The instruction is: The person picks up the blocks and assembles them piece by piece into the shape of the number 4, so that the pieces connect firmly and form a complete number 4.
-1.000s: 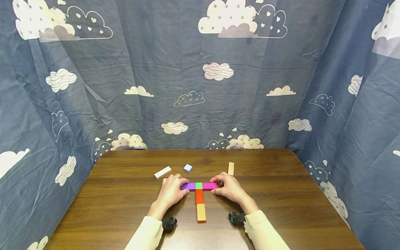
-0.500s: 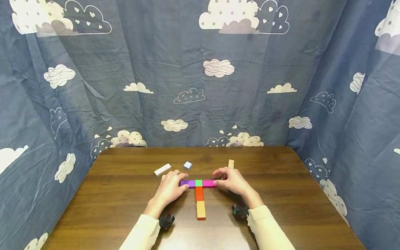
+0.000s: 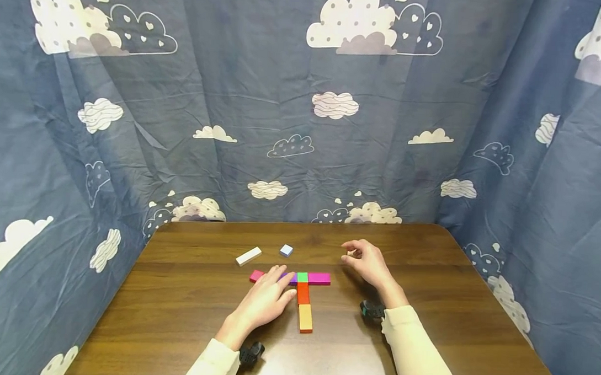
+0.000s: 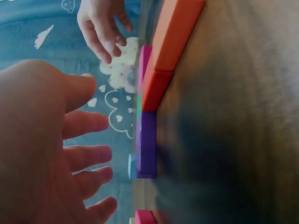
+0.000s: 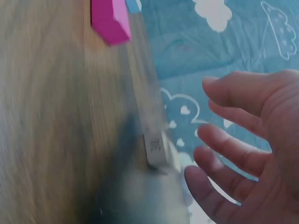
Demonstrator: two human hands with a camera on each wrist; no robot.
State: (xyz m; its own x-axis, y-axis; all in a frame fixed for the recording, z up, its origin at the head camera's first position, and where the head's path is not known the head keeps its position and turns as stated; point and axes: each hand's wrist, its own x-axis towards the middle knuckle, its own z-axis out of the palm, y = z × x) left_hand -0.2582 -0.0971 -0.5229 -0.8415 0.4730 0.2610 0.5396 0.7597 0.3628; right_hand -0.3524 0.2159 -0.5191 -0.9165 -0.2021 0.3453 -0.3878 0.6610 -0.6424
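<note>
Coloured wooden blocks form a T on the table: a purple block (image 3: 290, 279), a green block (image 3: 302, 277) and a magenta block (image 3: 319, 278) make the bar. A red block (image 3: 303, 293) and an orange block (image 3: 305, 319) make the stem. Over the purple block's left part, as the head view has it, is my left hand (image 3: 264, 297), fingers spread and holding nothing. Beyond its fingers lies a pinkish-red block (image 3: 256, 275), apart from the bar. My right hand (image 3: 369, 263), loosely bent and holding nothing, is near a plain wood block (image 5: 155, 150), mostly hidden in the head view.
Behind the T lie a white block (image 3: 248, 256) and a small light-blue block (image 3: 286, 250). A blue cloud-print curtain (image 3: 301, 171) hangs along the back and sides of the brown table (image 3: 424, 346).
Both hands have left the ends of the bar. My right hand has moved right towards the plain block; my left hand has lifted and spread, and the pinkish-red block now shows.
</note>
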